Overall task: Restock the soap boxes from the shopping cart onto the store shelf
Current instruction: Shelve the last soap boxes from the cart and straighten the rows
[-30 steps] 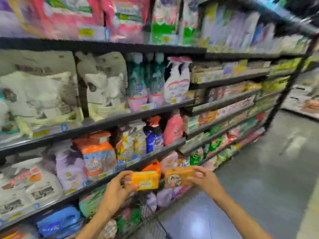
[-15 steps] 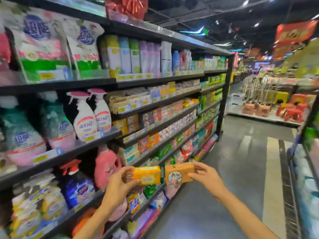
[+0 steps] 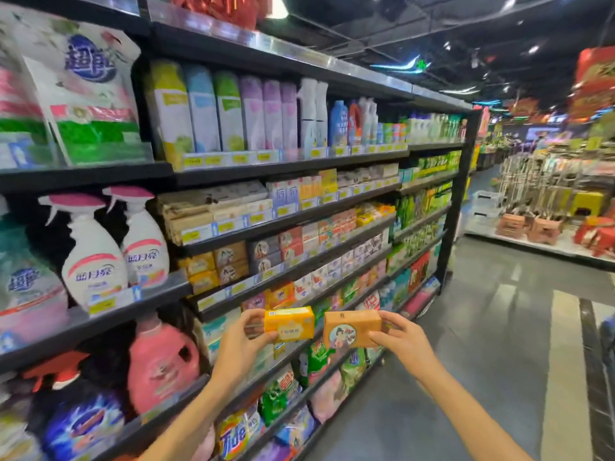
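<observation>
Nearest the camera, two bare forearms reach up and forward into the aisle. The left hand (image 3: 241, 341) has its grip closed on a yellow soap box (image 3: 289, 324), thumb along the near lower edge and fingers behind it, the box held level with its long face toward the camera. The right hand (image 3: 401, 337) has its grip closed on an orange soap box (image 3: 352, 328), thumb on the front face and fingers wrapped over the right end; a round picture shows on its front. The two boxes are held in the air side by side, close together but with a narrow gap between them, in front of the lower shelves and not resting on any of them. Below the hands sit bags of detergent, one marked Tide (image 3: 234, 435). To the left stands a pink jug (image 3: 159, 367), and above it two white spray bottles (image 3: 114, 251) with pink triggers. Behind the held boxes, the store shelf (image 3: 293, 224) carries rows of small soap boxes, some matching the yellow and orange ones (image 3: 213, 266). Higher up stand tall spray cans (image 3: 229, 114). Farther off, the grey floor (image 3: 499, 327) runs down the aisle toward other displays.
</observation>
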